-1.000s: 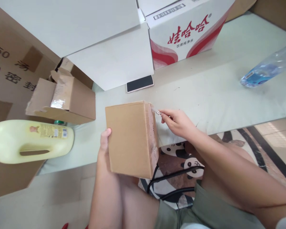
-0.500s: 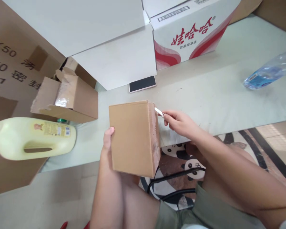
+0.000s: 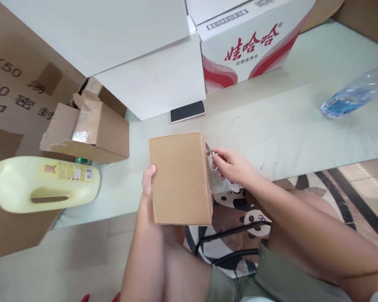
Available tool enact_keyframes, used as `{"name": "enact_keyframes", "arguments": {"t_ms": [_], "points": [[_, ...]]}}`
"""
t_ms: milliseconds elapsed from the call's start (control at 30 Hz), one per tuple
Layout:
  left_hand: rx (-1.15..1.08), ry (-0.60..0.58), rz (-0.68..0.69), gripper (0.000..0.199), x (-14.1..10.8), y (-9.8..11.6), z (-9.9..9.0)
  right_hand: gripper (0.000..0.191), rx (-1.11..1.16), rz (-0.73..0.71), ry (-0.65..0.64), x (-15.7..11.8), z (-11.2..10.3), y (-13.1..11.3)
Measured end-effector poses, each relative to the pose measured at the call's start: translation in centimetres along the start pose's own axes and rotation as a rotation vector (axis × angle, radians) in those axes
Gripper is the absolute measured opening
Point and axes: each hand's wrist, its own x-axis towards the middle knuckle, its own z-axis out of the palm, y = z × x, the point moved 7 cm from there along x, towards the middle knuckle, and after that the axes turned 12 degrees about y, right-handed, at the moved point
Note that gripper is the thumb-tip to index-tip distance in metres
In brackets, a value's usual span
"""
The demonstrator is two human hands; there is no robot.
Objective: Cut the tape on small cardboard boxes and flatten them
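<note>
A brown cardboard box [image 3: 180, 179] is held over the near edge of the table. My left hand [image 3: 148, 179] is closed on its left side, the thumb on the edge and the other fingers hidden behind. In my right hand [image 3: 231, 167] is a small knife [image 3: 209, 149] with a grey blade and a pale handle, gripped between thumb and fingers. Its tip meets the box's right side near the upper corner. That side is seen at a steep slant, so I cannot tell how deep the blade goes.
A phone [image 3: 187, 111] lies beyond the box, against white cartons [image 3: 157, 79]. On the left are an opened small carton [image 3: 111, 130] and a yellow jug [image 3: 50, 184]. A plastic bottle [image 3: 346, 100] lies at the right on the covered table [image 3: 290, 126].
The box has shifted slightly right and turned, so its taped right side shows less. The knife has tilted, its tip now against that side. Both hands keep their grip.
</note>
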Motion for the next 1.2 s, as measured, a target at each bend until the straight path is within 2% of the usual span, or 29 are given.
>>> {"name": "enact_keyframes", "arguments": {"t_ms": [100, 167, 367, 533, 633, 800, 867, 967, 1067, 1133, 1200], "points": [[-0.01, -0.012, 0.031, 0.062, 0.0, 0.1, 0.2, 0.016, 0.15, 0.118, -0.057, -0.3, 0.8, 0.2], [-0.021, -0.024, 0.05, 0.064, -0.1, 0.3, 0.6, 0.014, 0.182, 0.146, -0.072, -0.5, 1.2, 0.1], [-0.003, -0.06, -0.002, 0.055, -0.3, 0.0, 1.6, 0.019, 0.032, 0.119, -0.086, -1.0, 1.9, -0.1], [-0.023, -0.029, 0.034, 0.06, -0.1, 0.0, 0.7, 0.027, 0.07, 0.126, -0.139, -1.3, 2.1, -0.1], [-0.021, -0.001, 0.046, 0.061, 0.0, 0.2, 0.2, 0.025, 0.065, 0.132, -0.173, -1.6, 2.5, 0.1], [-0.075, 0.1, 0.212, 0.054, 0.4, 2.2, -0.9, 0.021, -0.011, 0.075, -0.293, -2.0, 3.3, 0.0], [-0.121, 0.138, 0.298, 0.047, 0.5, 3.3, -1.5, 0.022, -0.108, -0.004, -0.234, -1.3, 2.3, -0.2], [-0.218, 0.181, 0.428, 0.036, 0.4, 4.8, -2.2, 0.031, -0.387, -0.105, -0.017, 0.4, -0.5, 0.1], [-0.268, 0.187, 0.484, 0.031, 0.4, 5.6, -2.5, 0.045, -0.644, -0.129, 0.15, 1.8, -2.8, 1.2], [-0.272, 0.195, 0.483, 0.031, 0.7, 5.6, -2.6, 0.054, -0.713, -0.17, 0.201, 2.1, -3.2, 1.5], [-0.293, 0.232, 0.486, 0.03, 1.1, 5.4, -2.8, 0.053, -0.688, -0.251, 0.256, 2.1, -3.1, 1.0]]}}
